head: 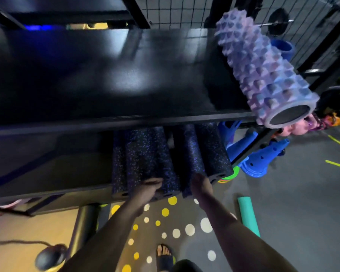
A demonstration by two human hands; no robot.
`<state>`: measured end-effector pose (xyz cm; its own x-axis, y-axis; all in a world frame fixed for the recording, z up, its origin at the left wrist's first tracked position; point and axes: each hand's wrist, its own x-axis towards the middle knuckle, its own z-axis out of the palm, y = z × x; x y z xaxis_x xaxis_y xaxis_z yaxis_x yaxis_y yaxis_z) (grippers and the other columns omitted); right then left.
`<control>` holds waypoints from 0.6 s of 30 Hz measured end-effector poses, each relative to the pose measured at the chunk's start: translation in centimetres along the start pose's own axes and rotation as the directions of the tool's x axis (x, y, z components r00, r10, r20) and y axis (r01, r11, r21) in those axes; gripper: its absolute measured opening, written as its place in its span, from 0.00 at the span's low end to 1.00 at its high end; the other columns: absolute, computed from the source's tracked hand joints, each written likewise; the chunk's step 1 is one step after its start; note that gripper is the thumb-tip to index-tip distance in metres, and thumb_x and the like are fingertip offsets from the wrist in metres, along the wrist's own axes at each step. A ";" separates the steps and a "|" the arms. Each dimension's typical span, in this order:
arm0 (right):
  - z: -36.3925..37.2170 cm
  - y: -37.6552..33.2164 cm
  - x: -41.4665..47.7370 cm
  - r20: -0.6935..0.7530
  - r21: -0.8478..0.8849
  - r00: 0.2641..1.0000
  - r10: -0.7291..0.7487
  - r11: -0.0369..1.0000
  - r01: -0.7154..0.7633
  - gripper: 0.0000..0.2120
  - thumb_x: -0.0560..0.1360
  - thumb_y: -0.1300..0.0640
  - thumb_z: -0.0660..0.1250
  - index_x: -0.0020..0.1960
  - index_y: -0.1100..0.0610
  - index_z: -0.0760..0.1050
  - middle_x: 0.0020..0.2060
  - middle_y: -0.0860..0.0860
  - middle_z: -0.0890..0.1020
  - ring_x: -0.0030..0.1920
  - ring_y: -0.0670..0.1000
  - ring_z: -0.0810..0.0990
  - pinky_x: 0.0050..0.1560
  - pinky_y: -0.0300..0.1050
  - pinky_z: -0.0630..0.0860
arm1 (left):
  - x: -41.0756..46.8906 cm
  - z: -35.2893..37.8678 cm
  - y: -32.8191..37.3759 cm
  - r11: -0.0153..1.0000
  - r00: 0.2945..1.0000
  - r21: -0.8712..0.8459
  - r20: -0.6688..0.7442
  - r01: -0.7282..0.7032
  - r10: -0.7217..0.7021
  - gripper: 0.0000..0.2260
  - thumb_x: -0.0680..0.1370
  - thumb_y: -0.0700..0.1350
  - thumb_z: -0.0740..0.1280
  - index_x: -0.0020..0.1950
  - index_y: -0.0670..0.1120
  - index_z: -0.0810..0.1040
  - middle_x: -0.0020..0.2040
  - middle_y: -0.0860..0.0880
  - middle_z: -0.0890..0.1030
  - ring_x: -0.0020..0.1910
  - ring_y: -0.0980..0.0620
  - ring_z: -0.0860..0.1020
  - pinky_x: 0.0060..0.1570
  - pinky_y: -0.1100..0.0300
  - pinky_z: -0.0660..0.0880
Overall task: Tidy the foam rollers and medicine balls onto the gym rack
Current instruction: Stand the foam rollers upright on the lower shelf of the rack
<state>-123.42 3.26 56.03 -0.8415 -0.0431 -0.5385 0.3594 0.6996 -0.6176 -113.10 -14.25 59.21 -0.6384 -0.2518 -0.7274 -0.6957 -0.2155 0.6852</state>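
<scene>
Where speckled foam rollers (pixel 151 154) lie shelved, the left hand (pixel 147 188) curls its fingers (pixel 154 181) over one end; the right hand (pixel 201 185) touches another, its fingers' state indiscernible.

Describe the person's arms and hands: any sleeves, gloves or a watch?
No sleeves, gloves, watch or bands show. The left arm and right arm are bare down to the picture's lower edge, as are the left hand and right hand. Blur could hide a thin ring.

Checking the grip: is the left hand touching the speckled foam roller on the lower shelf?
Touching. The head view shows the left hand curled over the near end of the speckled foam roller, with no gap.
</scene>
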 end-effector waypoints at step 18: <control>29.8 -6.3 -19.7 0.434 -0.126 0.857 -0.279 0.923 0.364 0.03 0.78 0.56 0.67 0.50 0.50 0.79 0.43 0.48 0.82 0.47 0.51 0.81 0.47 0.41 0.73 | -15.6 -28.4 -22.9 0.851 0.926 -0.525 -0.315 0.010 -0.206 0.07 0.85 0.42 0.58 0.52 0.47 0.75 0.43 0.45 0.79 0.38 0.48 0.77 0.34 0.60 0.73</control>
<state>-97.07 -21.56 53.45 -0.6460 -0.5415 -0.5381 -0.0253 0.7197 -0.6938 -77.89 -32.16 55.91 -0.3443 -0.4864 -0.8030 -0.4255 -0.6816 0.5953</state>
